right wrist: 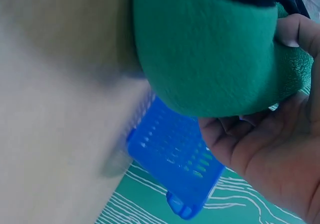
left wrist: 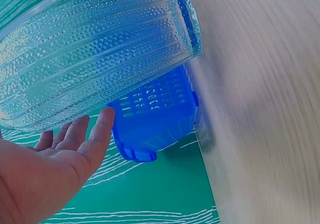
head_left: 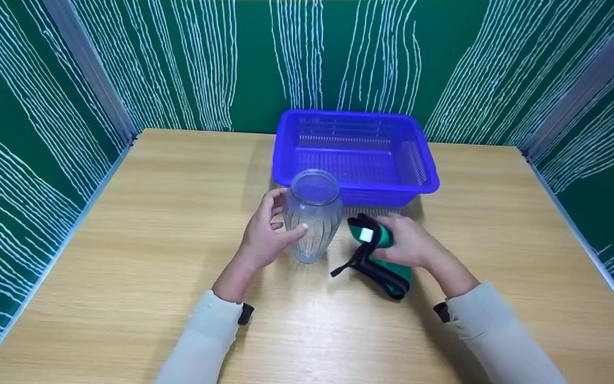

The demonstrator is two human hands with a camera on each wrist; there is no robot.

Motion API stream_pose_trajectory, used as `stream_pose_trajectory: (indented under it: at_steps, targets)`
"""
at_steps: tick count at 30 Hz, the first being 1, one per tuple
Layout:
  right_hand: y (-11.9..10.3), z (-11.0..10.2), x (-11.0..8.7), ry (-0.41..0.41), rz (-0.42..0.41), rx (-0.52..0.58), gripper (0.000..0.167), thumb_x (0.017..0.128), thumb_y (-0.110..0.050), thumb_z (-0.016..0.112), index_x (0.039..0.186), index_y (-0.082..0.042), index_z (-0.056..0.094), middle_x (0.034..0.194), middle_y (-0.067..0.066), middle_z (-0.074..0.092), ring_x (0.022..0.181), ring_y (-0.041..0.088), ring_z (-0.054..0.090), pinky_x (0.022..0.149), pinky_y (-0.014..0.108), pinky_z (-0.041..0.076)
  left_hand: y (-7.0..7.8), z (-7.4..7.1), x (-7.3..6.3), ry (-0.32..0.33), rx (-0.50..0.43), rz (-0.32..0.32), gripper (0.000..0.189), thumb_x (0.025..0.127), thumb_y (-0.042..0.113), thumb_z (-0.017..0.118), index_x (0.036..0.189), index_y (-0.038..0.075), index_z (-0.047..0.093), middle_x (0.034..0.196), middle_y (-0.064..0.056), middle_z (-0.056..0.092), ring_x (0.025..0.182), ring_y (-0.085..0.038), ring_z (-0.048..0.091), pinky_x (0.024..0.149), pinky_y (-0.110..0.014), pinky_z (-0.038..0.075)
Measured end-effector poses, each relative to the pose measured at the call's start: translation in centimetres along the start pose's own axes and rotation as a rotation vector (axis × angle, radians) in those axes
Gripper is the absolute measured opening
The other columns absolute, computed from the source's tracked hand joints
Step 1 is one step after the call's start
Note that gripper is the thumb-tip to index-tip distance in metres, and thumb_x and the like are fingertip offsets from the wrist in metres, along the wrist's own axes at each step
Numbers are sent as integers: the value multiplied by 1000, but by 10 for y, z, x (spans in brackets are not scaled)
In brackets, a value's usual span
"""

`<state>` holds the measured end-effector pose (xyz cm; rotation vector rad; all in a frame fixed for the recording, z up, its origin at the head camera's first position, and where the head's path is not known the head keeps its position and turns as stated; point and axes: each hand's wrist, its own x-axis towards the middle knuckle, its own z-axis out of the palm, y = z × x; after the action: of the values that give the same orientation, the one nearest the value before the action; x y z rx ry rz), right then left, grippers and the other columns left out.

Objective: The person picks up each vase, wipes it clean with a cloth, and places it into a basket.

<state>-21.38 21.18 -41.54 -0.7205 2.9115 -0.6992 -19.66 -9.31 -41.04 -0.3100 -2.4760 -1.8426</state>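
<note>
A clear ribbed glass vase (head_left: 315, 234) stands mouth up in front of the basket. My left hand (head_left: 267, 234) holds its left side, thumb across the front and fingers round the side. In the left wrist view, the fingertips (left wrist: 106, 116) lie right at the edge of the dimpled glass. To the right of the vase, my right hand (head_left: 405, 240) grips a folded green cloth (head_left: 395, 269) with black edging, a white tag and a short dark strap. The right wrist view shows its fuzzy green surface (right wrist: 200, 53) bulging above the curled fingers.
A blue plastic basket (head_left: 424, 184) with slotted walls stands at the back of the wooden table (head_left: 142, 240), just behind the vase and cloth. Green panels (head_left: 253, 64) with wavy white lines enclose the table at the back and both sides.
</note>
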Motion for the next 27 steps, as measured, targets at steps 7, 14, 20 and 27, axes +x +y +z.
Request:
stream_pose_trajectory:
  at_steps: [7, 14, 20, 27]
  targets:
    - [-4, 17, -1, 11, -48, 10, 43, 68, -23, 76, 109, -14, 65, 93, 3, 57, 80, 18, 49, 64, 28, 41, -1, 1, -1, 6, 0, 8, 75, 77, 32, 78, 140, 23, 38, 144, -1, 47, 128, -21, 49, 99, -42, 49]
    - [-5, 24, -5, 32, -88, 7, 47, 69, -24, 76, 113, -12, 64, 95, 1, 58, 81, 16, 50, 65, 27, 42, -1, 4, -2, 13, -11, 30, 74, 77, 30, 77, 140, 23, 37, 141, -2, 47, 127, -23, 49, 98, -44, 49]
    - [-3, 20, -7, 79, -119, 95, 40, 73, -18, 73, 113, -14, 65, 103, 3, 61, 91, 18, 54, 79, 35, 47, -2, 8, -2, 11, -12, 101, 88, 70, 28, 82, 142, 24, 31, 140, -3, 43, 129, -22, 43, 101, -46, 46]
    - [0, 8, -4, 249, -106, 179, 36, 77, -12, 72, 112, -10, 66, 109, 7, 65, 104, 25, 58, 92, 46, 46, -3, 12, -3, 20, 17, 83, 102, 63, 32, 88, 143, 32, 25, 145, 1, 38, 134, -21, 38, 102, -53, 42]
